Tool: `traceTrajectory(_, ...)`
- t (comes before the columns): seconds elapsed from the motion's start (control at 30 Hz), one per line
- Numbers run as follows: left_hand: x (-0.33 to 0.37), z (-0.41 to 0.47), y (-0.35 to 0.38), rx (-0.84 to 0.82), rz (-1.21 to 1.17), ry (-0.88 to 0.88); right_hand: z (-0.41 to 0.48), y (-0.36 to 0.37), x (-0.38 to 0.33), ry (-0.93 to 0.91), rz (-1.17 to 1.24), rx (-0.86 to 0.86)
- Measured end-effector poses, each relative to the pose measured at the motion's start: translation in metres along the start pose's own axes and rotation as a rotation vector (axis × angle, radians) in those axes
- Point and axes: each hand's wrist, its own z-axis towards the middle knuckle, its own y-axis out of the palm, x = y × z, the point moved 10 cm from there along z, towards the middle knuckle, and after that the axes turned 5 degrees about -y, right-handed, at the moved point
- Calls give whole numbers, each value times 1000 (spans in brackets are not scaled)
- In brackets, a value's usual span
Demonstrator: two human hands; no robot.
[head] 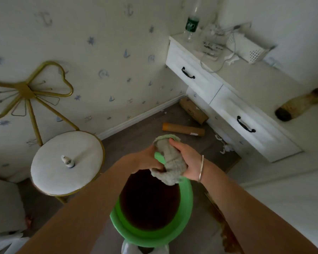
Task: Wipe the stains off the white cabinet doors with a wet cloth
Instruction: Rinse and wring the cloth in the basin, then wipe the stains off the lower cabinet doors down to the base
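- Both hands meet in the lower middle of the frame. The left hand and the right hand each close their grip around one end of a grey-green cloth.
- The cloth is bunched into a thick twist between them, which reads as wringing it out so it wipes damp, not dripping.
- It is held directly above a green basin of dark water, probably so the run-off falls back in and not on the floor.
- The white cabinet runs down the right side, well apart from the cloth. Its fronts have black handles and look greyish and streaky.
- Its tabletop carries a plastic bottle and a perforated white basket in the upper right.
- At lower left, a round white stool holds a small bottle.
- A cardboard tube lies on the floor under patterned wallpaper.
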Motion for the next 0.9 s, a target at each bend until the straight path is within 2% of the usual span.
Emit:
traceTrajectory(0.1,64,-25,5,-177,-39,95,-42,12,-53,-20,-166,-181)
traceTrajectory(0.17,103,-42,5,-257,-43,161,-74,7,-97,-101,-312,-222)
traceTrajectory(0.23,141,-60,7,-326,-155,184,-104,-12,-144,-227,-407,-98)
traceTrajectory(0.33,208,-95,17,-410,-338,230,-146,-67,-205,-454,-456,310)
traceTrajectory(0.4,254,-121,21,-402,-417,276,-173,-97,-208,-377,-393,410)
traceTrajectory(0.5,309,-143,28,-356,-448,360,-197,-102,-181,-184,-145,173)
traceTrajectory(0.63,368,-168,49,-273,-418,422,-259,-102,-205,-424,172,30)
traceTrajectory(0.7,390,-185,65,-265,-365,442,-303,-114,-227,-622,290,117)
traceTrajectory(0.77,409,-205,85,-262,-302,474,-350,-127,-241,-774,271,205)
traceTrajectory(0.83,425,-225,106,-275,-238,513,-390,-143,-242,-831,179,289)
traceTrajectory(0.9,439,-245,125,-245,-144,557,-431,-172,-232,-824,86,455)
